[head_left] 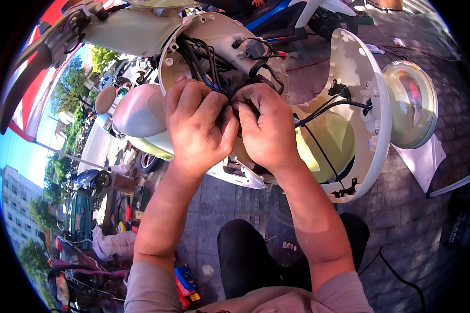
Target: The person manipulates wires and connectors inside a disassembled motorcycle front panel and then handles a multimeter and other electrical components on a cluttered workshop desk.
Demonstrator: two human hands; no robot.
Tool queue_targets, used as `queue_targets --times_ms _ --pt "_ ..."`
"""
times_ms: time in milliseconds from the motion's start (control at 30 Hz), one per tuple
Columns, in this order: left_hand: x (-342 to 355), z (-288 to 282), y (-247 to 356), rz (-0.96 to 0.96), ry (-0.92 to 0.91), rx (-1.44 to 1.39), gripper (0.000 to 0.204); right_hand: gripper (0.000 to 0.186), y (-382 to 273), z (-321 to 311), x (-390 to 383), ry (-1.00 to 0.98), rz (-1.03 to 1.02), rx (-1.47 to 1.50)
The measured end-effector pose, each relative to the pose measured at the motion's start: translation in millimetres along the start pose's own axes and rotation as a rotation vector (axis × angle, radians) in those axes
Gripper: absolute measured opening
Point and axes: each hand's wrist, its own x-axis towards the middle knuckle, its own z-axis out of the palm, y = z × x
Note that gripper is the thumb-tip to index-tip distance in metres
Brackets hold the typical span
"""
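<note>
In front of me is a cream-coloured scooter's opened front end, with a bundle of black wires [206, 60] spilling out of its body shell [206, 28]. My left hand [201, 125] and my right hand [266, 128] meet over this bundle, fingers bent and thumbs pressed inward. Both pinch at the dark wiring between them; the exact piece is mostly hidden by the fingers. To the right hangs the detached front panel [379, 125], joined to the body by a black cable [331, 106]. A round headlight [411, 104] sits on its outer side.
A handlebar grip [26, 83] juts in at upper left, near a rounded mirror [141, 110]. A blue scooter [271, 18] stands beyond. Red and blue tools [185, 281] lie beside my left arm. A black cable [402, 276] crosses the paving at lower right.
</note>
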Motion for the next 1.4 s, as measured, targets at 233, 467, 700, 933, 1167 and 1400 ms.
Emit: queue_targets --times_ms 233,467,700,933,1167,1400 --pt "1.6 15.1 6.2 -0.047 0.112 0.177 0.019 0.010 -3.4 0.0 5.2 0.049 0.000 -0.157" --pt "-0.9 15.5 8.5 -0.117 0.067 0.130 0.018 0.007 -9.9 -10.1 9.3 -0.031 -0.016 -0.135" --pt "5.0 5.3 14.4 -0.120 -0.015 0.088 0.018 0.021 -14.8 -36.4 14.5 -0.174 0.141 -0.082" --pt "6.2 3.2 12.6 -0.141 -0.071 0.053 0.018 0.014 -10.4 -36.5 17.1 -0.220 -0.126 -0.392" --pt "8.8 1.3 14.5 -0.145 -0.105 0.061 0.020 0.010 1.4 -31.0 7.1 -0.135 -0.107 -0.356" --pt "10.3 -0.3 15.6 -0.155 -0.128 0.060 0.020 0.015 7.6 -27.1 2.0 -0.067 -0.182 -0.361"
